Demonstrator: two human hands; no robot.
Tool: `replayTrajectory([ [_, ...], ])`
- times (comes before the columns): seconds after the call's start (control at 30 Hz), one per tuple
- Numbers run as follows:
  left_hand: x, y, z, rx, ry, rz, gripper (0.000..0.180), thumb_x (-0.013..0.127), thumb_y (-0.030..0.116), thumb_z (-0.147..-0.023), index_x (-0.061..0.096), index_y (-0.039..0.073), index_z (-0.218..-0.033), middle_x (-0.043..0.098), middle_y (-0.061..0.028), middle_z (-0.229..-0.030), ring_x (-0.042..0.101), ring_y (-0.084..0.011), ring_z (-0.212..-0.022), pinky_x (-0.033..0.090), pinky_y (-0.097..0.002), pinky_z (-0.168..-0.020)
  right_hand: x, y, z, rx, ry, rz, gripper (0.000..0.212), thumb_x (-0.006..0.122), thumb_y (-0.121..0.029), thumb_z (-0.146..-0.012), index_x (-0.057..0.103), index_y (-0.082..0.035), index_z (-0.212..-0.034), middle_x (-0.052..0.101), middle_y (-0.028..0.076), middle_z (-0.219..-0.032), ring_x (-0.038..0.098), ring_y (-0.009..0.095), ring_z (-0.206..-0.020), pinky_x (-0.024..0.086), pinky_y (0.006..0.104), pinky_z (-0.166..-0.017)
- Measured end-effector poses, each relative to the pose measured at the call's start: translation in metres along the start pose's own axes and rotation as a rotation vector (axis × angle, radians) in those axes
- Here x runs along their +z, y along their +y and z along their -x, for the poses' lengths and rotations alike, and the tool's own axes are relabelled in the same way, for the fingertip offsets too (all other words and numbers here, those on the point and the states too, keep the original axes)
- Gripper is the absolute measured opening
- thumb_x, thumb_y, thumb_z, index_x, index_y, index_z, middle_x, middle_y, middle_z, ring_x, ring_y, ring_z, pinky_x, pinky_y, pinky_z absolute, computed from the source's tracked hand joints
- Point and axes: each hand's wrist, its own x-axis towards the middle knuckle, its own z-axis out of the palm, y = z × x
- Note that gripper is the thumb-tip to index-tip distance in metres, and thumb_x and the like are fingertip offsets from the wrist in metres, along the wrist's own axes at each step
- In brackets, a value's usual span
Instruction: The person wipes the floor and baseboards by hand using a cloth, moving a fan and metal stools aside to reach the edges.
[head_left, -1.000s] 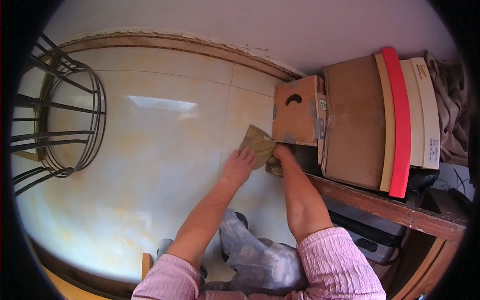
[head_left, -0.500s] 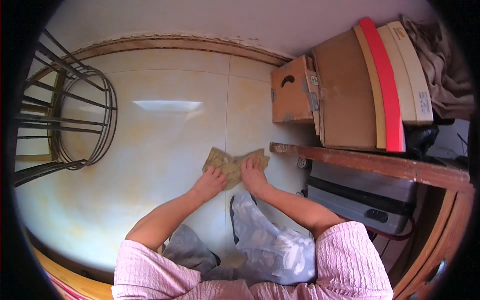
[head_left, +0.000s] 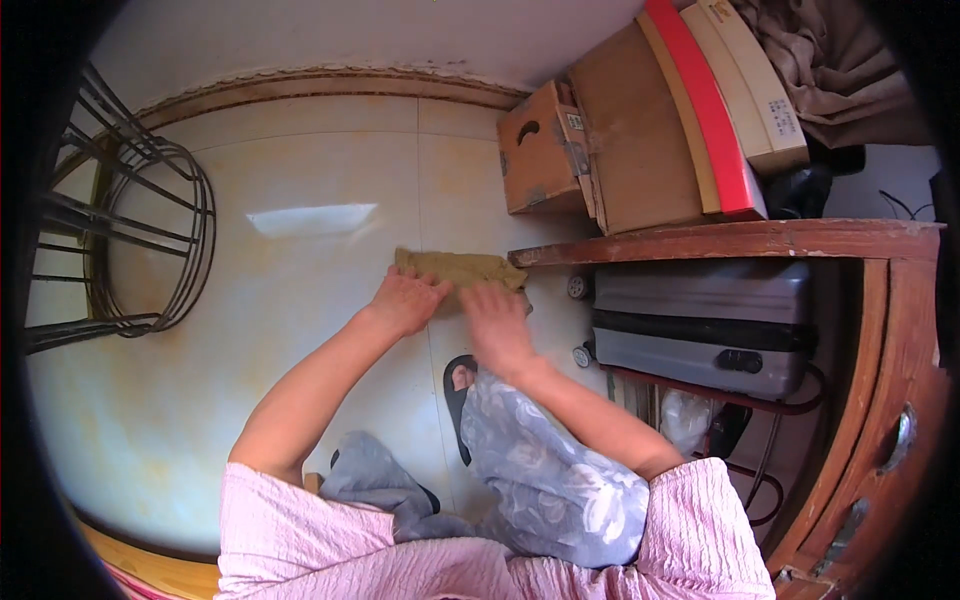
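A crumpled olive-brown cloth point(head_left: 460, 267) lies spread sideways on the pale tiled floor point(head_left: 300, 330). My left hand point(head_left: 408, 300) is at its near left edge, fingers bent over the edge and closed on it. My right hand point(head_left: 497, 325), somewhat blurred, is at the near right part of the cloth with its fingers stretched forward; whether the fingertips press on it I cannot tell. My knees are bent below my arms, and a dark sandal point(head_left: 458, 395) shows beside the patterned trouser leg point(head_left: 550, 460).
A wooden shelf edge point(head_left: 650, 243) ends close to the cloth's right side. Cardboard boxes point(head_left: 640, 140) stand on it, and a grey suitcase point(head_left: 700, 300) lies below. A dark metal rack-like stand point(head_left: 150, 240) is at the left; a wall point(head_left: 330, 40) runs behind.
The cloth has gone from a bunched, two-lobed shape to a flatter strip, slightly farther forward. My right hand has loosened its fingers. The view has shifted right.
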Motion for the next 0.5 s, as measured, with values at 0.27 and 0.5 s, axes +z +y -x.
replayTrajectory([
  [0.27, 0.077, -0.028, 0.005, -0.004, 0.102, -0.106, 0.044, 0.056, 0.019, -0.081, 0.048, 0.019, -0.125, 0.053, -0.0044, -0.122, 0.04, -0.0286, -0.122, 0.033, -0.0556, -0.096, -0.07, -0.027, 0.047, -0.175, -0.716, -0.42, 0.042, 0.058, -0.016, -0.077, 0.051, -0.01, -0.118, 0.055, 0.015, -0.114, 0.052, 0.032, -0.108, 0.038, 0.0456, -0.093],
  [0.5, 0.087, 0.009, 0.012, -0.003, -0.02, -0.171, 0.044, 0.054, 0.021, -0.082, 0.048, 0.021, -0.126, 0.053, -0.0023, -0.118, 0.042, -0.0278, -0.119, 0.036, -0.0532, -0.092, 0.029, 0.006, 0.031, 0.237, -0.138, -0.58, 0.06, 0.055, -0.014, -0.078, 0.037, -0.014, -0.136, 0.047, 0.02, -0.127, 0.046, 0.039, -0.113, 0.039, 0.045, -0.095],
])
